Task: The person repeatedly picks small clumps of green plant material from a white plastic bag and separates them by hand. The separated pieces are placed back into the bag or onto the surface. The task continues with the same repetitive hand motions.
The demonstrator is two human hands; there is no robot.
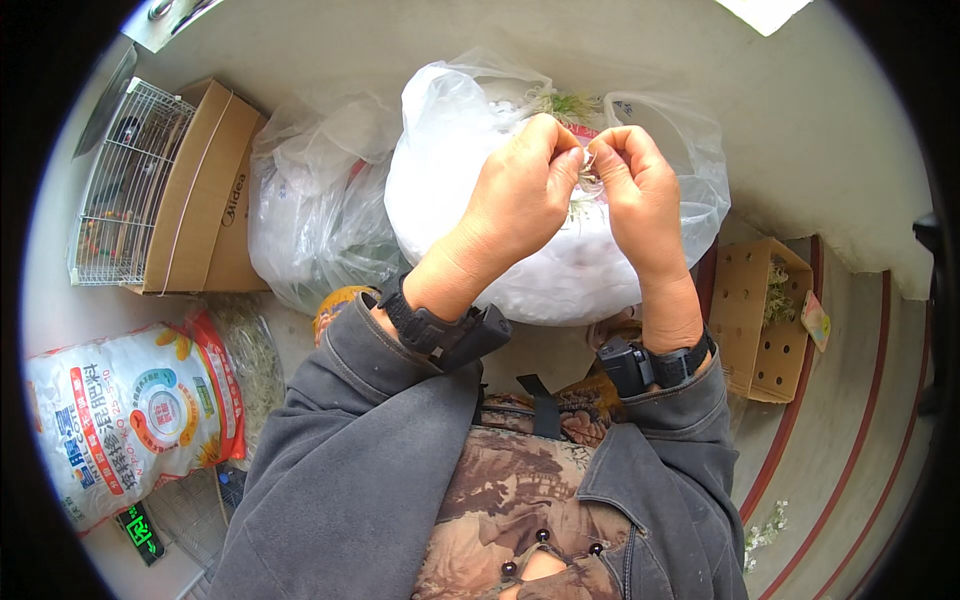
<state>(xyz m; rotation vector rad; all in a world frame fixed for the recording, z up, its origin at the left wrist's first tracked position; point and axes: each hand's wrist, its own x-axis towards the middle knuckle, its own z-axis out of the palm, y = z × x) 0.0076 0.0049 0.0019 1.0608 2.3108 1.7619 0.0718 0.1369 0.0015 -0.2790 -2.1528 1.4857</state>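
Both of my hands meet over a large white plastic bag (442,161) in front of me. My left hand (521,195) pinches thin, pale plant strands (589,176) between thumb and forefinger. Close against it, my right hand (640,195) pinches the same strands from the other side. Wispy grey-green leaves (579,208) hang below the fingertips. The exact point of grip is partly hidden by my fingers. Just beyond the hands, a tuft of fine green leaves (570,105) lies at the open mouth of the bag.
A clear plastic bag (322,202) stands left of the white one. Further left are a cardboard box (202,202), a wire cage (135,187) and a printed fertilizer sack (165,420). On the right, a perforated cardboard box (739,322) holding plants (778,296) sits by red-edged steps (847,450).
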